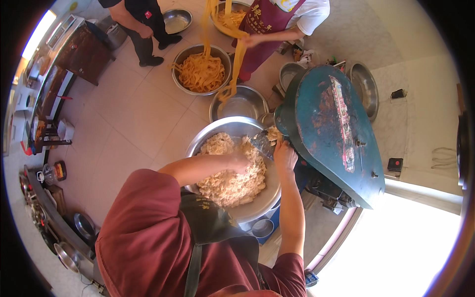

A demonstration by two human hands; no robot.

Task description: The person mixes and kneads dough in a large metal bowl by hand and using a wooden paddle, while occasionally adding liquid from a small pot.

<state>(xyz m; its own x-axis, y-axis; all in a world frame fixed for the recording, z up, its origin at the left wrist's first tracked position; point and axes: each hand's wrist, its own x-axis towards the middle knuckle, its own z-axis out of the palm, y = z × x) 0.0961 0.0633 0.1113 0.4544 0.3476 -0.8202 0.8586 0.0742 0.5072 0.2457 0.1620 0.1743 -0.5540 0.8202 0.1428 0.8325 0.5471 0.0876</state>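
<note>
A wide metal basin (208,129) in front of me is heaped with crumbly, pale tan dough (232,183). My left hand (240,163) reaches across into this dough, and its fingers are hidden there. At the basin's right rim, my right hand (285,156) is closed beside a dark metal plate (263,143) by the machine. What its fingers grip does not show clearly. A small clump of dough (273,133) lies just beyond that hand. The big green machine housing (331,128), with worn paint, rises directly to the right.
Beyond my basin stand an empty metal basin (240,105) and one of wide yellow noodle strips (202,73). A person in a maroon apron (267,29) lifts long strips. Another person in dark clothes (141,24) stands at far left. A small metal pot (262,228) sits below my basin.
</note>
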